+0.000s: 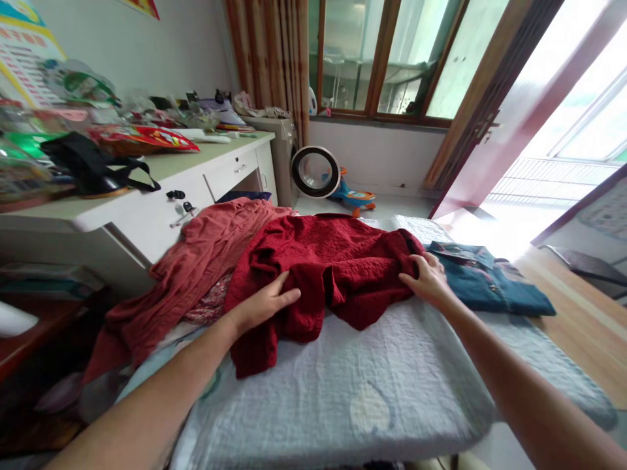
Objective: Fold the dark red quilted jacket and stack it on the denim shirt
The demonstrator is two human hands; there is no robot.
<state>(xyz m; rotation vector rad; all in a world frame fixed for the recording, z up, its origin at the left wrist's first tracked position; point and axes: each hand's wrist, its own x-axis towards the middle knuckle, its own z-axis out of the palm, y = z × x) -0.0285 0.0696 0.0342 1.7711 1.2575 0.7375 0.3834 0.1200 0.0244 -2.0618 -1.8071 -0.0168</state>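
Observation:
A dark red, crinkle-textured garment (347,251) lies rumpled across a padded board with a pale blue-grey cloth cover (392,378). My left hand (264,303) rests on the garment's left part, thumb and forefinger stretched apart; its other fingers are mostly hidden. At the garment's right end, my right hand (427,277) pinches the edge of the red cloth between thumb and fingers. Just beyond that hand lies a folded blue denim garment (494,281). To the left, a faded red garment (196,261) hangs over the board's side, with a patterned red cloth (210,300) partly showing beneath.
A white desk (161,222) on the left carries bags, a black strapped object (88,163) and a red packet (147,138). Beyond the board are a round white-and-black ring-shaped thing (316,172) and a blue-orange ride-on toy (355,196). A wooden table (578,320) stands right.

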